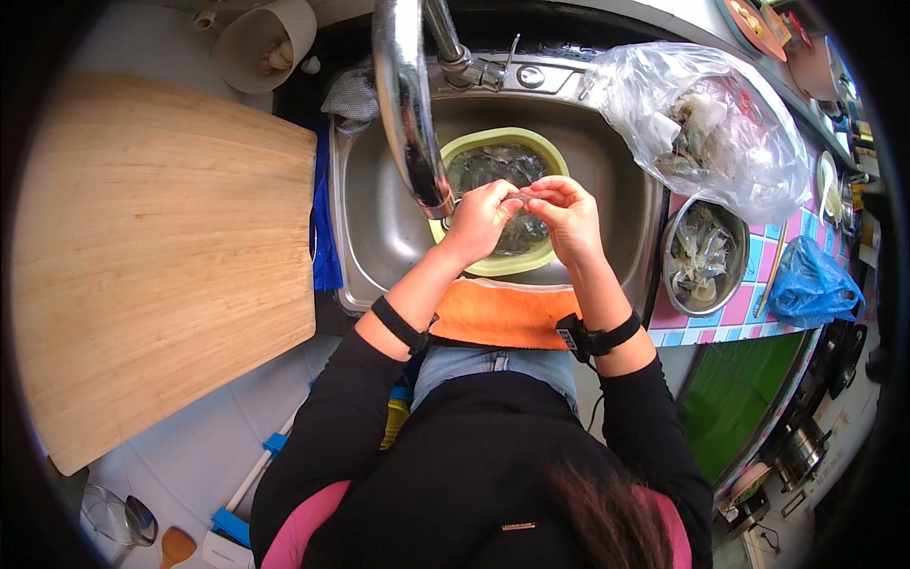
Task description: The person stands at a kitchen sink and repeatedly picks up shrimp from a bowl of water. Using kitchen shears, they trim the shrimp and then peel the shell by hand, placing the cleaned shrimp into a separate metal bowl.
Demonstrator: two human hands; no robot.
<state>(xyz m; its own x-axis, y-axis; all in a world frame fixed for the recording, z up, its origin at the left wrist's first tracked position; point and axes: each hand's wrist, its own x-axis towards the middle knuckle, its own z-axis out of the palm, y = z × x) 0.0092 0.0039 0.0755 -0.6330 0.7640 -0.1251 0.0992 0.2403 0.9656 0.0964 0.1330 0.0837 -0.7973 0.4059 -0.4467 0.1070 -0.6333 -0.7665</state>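
My left hand (pixel 480 218) and my right hand (pixel 567 214) meet fingertip to fingertip over a pale green basin (pixel 493 144) that sits in the steel sink (pixel 370 204). Both pinch a small pale item (pixel 520 195) between them; it is too small to tell what it is. The basin holds water and several greyish, translucent shrimp-like pieces. A chrome tap spout (pixel 406 104) curves down just left of my left hand.
A large wooden cutting board (pixel 152 247) lies left of the sink. A metal bowl (pixel 702 256) of greyish pieces and a clear plastic bag (pixel 706 123) sit at the right, a blue bag (pixel 808 284) beyond. An orange cloth (pixel 502 313) drapes the sink's front edge.
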